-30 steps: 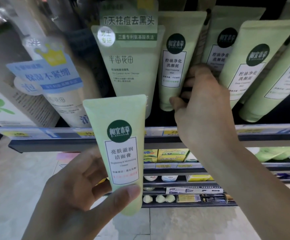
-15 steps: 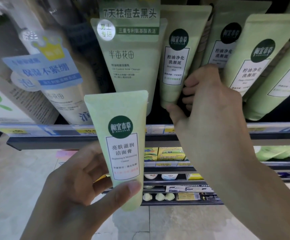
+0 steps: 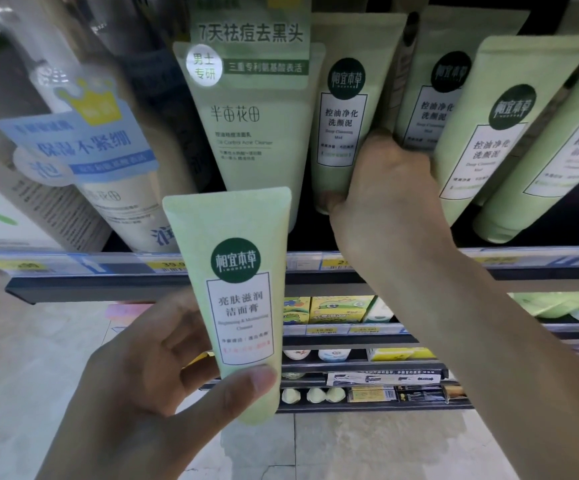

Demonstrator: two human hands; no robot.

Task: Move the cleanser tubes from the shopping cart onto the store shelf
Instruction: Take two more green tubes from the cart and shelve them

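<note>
My left hand point(image 3: 135, 386) grips a light green cleanser tube point(image 3: 236, 299) with a dark round logo, held upright in front of the shelf edge point(image 3: 108, 268). My right hand point(image 3: 385, 202) reaches into the shelf, thumb against the lower part of a green tube point(image 3: 341, 109) and fingers hidden in the gap beside another green tube point(image 3: 430, 98). More green tubes point(image 3: 482, 140) lean to the right of that hand. The shopping cart is out of view.
A taller green tube with a promo tag point(image 3: 250, 109) stands left of the gap, and white tubes with a blue tag point(image 3: 83, 147) stand further left. Lower shelves point(image 3: 350, 372) hold small boxes and bottles. Pale floor tiles point(image 3: 21, 375) lie below.
My right hand has pushed deeper between the green tubes, spreading them. The left hand has kept its tube in about the same place.
</note>
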